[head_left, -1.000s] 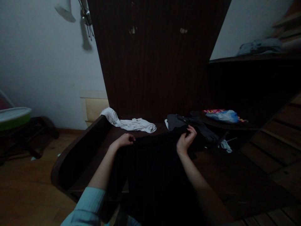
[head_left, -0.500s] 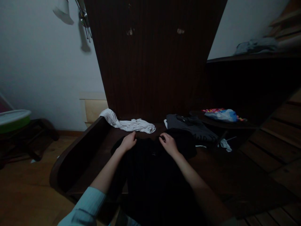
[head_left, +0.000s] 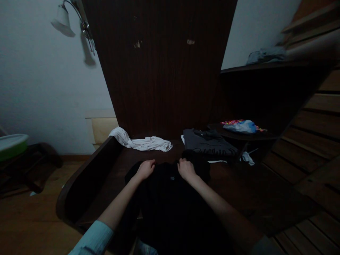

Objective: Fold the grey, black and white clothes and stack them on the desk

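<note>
A black shirt (head_left: 170,205) is spread before me over a dark wooden bench (head_left: 111,184), its lower part running down toward my body. A small label shows inside its neckline. My left hand (head_left: 146,169) is closed on the fabric at the left shoulder, beside the neck. On the other side of the neckline, my right hand (head_left: 186,169) grips the right shoulder, fingers curled over the cloth. The dim light hides the shirt's outline and folds.
Behind the shirt lie a crumpled white garment (head_left: 148,143) and a folded dark grey shirt (head_left: 209,141). A plastic bag (head_left: 241,126) rests on a low shelf at right. The bench's curved armrest (head_left: 79,180) rises at left; a green basin (head_left: 13,147) sits on a stool beyond it.
The view has swung slightly right, shifting the surroundings leftward. My right hand has come a little closer to my left, both still on the black shirt, and the neck label shows more clearly.
</note>
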`<state>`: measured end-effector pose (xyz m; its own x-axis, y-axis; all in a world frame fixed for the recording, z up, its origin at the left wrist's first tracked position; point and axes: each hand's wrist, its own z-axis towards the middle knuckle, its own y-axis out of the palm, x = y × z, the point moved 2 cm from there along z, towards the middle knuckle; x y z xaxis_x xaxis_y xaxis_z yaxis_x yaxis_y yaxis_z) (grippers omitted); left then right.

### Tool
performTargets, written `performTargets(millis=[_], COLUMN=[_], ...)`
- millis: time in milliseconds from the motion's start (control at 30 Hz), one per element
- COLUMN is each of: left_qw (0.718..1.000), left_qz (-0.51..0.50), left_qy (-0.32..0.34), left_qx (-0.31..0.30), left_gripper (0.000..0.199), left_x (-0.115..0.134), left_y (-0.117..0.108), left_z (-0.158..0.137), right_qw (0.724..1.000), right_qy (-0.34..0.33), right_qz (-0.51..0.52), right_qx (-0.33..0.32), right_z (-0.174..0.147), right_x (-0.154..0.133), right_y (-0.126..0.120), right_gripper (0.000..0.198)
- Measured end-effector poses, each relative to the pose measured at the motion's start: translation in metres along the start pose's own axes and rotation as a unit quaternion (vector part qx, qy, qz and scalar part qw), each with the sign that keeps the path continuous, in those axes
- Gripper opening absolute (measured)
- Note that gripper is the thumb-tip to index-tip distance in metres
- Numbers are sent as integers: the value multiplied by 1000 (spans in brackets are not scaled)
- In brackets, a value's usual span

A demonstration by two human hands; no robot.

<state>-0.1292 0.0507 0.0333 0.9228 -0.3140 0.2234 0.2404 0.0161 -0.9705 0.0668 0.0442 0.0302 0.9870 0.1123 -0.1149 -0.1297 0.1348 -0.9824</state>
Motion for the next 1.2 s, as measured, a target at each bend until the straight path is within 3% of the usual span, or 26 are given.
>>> performTargets(millis=[300, 433, 533, 600, 667, 800, 967, 1100, 1200], left_qw=[997, 991, 991, 994, 994, 976, 961, 949, 938], left_qz=[-37, -75, -92, -79, -51, 57, 104, 131, 149], left_qy=[44, 68, 29, -29, -92, -208, -257, -283, -299], left_qx=[-44, -92, -96, -64, -41, -9, -8, 51, 94], left_gripper=[18, 15, 14, 16, 18, 22, 25, 30, 35], left_x=[24, 14, -14, -36, -56, -79, -78, -73, -71], left_y=[-1, -9, -31, -48, -61, -67, -61, -57, -47], left_z=[-76, -105, -106, -96, -84, -60, -31, -8, 0], right_qw=[996, 963, 927, 945, 974, 996, 999, 996, 992], right_qy=[-53, -148, -164, -136, -117, -77, -20, 15, 23], right_qz=[16, 104, 163, 150, 89, -16, -30, -32, -26], right_qx=[-65, -198, -296, -257, -174, -38, 13, 78, 118], right_z=[-90, -116, -99, -72, -42, 4, 34, 45, 43], right_x=[3, 15, 30, 38, 41, 37, 19, -8, -26], right_y=[-16, -36, -54, -65, -71, -69, -62, -59, -40], right_gripper=[24, 18, 15, 18, 18, 15, 17, 32, 32])
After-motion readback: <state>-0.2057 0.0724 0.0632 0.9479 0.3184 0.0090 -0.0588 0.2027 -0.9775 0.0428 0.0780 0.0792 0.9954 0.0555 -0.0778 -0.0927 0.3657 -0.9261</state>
